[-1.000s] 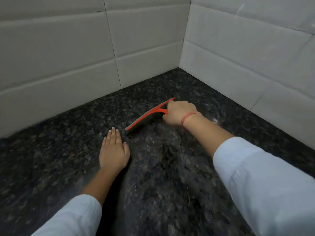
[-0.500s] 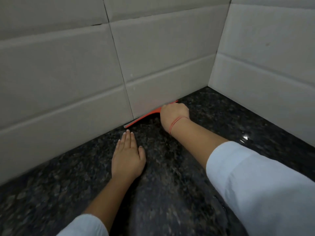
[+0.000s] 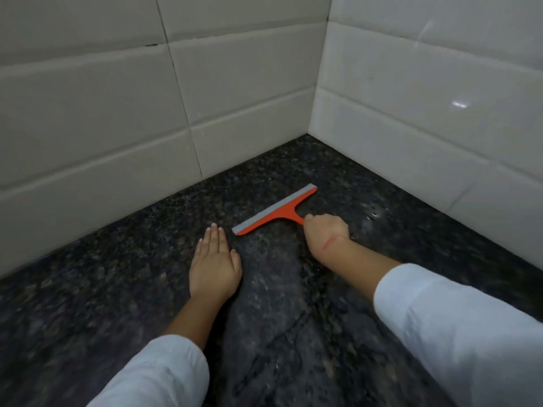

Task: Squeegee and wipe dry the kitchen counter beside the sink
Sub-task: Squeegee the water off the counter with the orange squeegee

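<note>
An orange squeegee (image 3: 276,211) with a grey rubber blade lies low on the dark speckled granite counter (image 3: 117,289), its blade running from lower left to upper right. My right hand (image 3: 324,230) is closed around its handle, and a thin red band circles that wrist. My left hand (image 3: 213,265) rests flat on the counter with fingers together, just left of the blade's near end and not touching it. A wet streaked patch shows on the stone between my two arms. Both forearms wear light blue sleeves.
Cream tiled walls (image 3: 249,98) meet in a corner (image 3: 311,133) behind the squeegee and close off the counter at the back and at the right. A few water drops (image 3: 376,214) glint on the stone right of my right hand.
The squeegee was pressed against the foot of the back wall half a second ago. It has come back toward me across the counter, blade now facing up more. My left hand stayed flat.
</note>
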